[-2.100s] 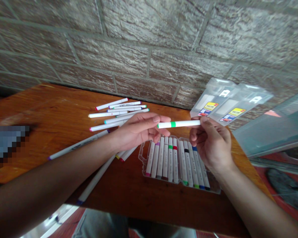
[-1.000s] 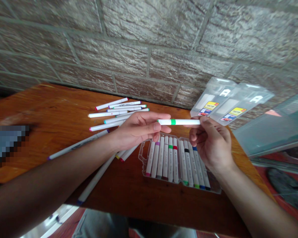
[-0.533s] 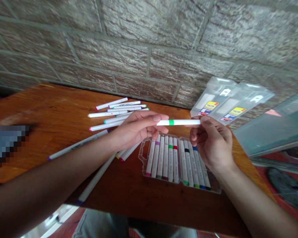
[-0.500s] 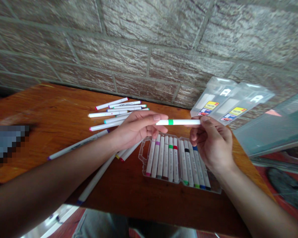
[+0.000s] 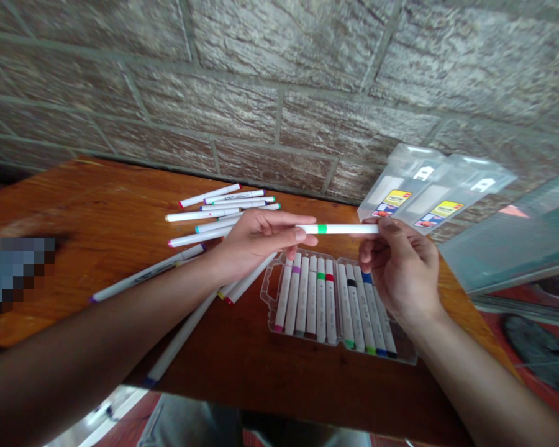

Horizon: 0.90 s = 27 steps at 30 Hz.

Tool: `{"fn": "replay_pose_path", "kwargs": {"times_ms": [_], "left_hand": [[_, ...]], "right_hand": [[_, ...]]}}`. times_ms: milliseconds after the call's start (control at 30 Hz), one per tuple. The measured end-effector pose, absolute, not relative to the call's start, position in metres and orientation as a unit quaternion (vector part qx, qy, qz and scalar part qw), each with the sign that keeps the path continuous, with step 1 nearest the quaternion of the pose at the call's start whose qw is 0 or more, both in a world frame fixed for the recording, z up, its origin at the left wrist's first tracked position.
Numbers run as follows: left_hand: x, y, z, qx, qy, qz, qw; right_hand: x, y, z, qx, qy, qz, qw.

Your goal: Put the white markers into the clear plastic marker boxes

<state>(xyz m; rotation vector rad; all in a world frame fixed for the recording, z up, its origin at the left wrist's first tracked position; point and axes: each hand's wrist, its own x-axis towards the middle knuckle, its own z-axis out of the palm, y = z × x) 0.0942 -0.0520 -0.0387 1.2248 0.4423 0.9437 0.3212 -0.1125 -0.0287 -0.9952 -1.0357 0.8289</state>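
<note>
A white marker with a green band is held level between my two hands, above a clear case. My left hand pinches its left end between thumb and fingers. The fingers of my right hand close round its right end. Below, the open clear case lies on the wooden table with white markers side by side in both halves. My right hand covers part of the case's right side. Behind my left hand, several loose markers lie in a pile.
Two clear plastic covers with yellow labels lean on the brick wall at the back right. More loose markers lie under and beside my left forearm. A pixelated dark object sits at the table's left.
My left thumb has shifted slightly down on the marker's end. Both hands and the marker have moved a little to the right.
</note>
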Motion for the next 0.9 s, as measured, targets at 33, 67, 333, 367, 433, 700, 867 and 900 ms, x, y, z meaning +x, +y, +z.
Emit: {"fn": "replay_pose_path", "kwargs": {"times_ms": [33, 67, 333, 367, 433, 700, 867, 900], "left_hand": [[0.0939, -0.0517, -0.0389, 0.554, 0.197, 0.422, 0.69], [0.0936, -0.0514, -0.039, 0.558, 0.197, 0.423, 0.687], [0.0957, -0.0496, -0.0406, 0.529, 0.225, 0.438, 0.691], [0.096, -0.0492, -0.0412, 0.531, 0.227, 0.442, 0.686], [0.0962, -0.0484, -0.0424, 0.541, 0.232, 0.449, 0.672], [0.0947, -0.0495, -0.0405, 0.568, 0.255, 0.442, 0.646], [0.0955, -0.0522, -0.0369, 0.577, 0.258, 0.434, 0.642], [0.0955, -0.0523, -0.037, 0.579, 0.263, 0.434, 0.639]], "right_hand": [[0.3212, -0.1126, -0.0287, -0.444, -0.461, 0.367, 0.676], [0.3212, -0.1127, -0.0287, -0.444, -0.461, 0.364, 0.677], [0.3213, -0.1143, -0.031, -0.44, -0.474, 0.356, 0.674], [0.3214, -0.1147, -0.0314, -0.438, -0.475, 0.355, 0.675], [0.3215, -0.1154, -0.0319, -0.436, -0.479, 0.352, 0.676], [0.3205, -0.1172, -0.0313, -0.436, -0.499, 0.339, 0.668], [0.3205, -0.1162, -0.0307, -0.442, -0.491, 0.349, 0.665], [0.3208, -0.1163, -0.0309, -0.444, -0.49, 0.35, 0.663]]}}
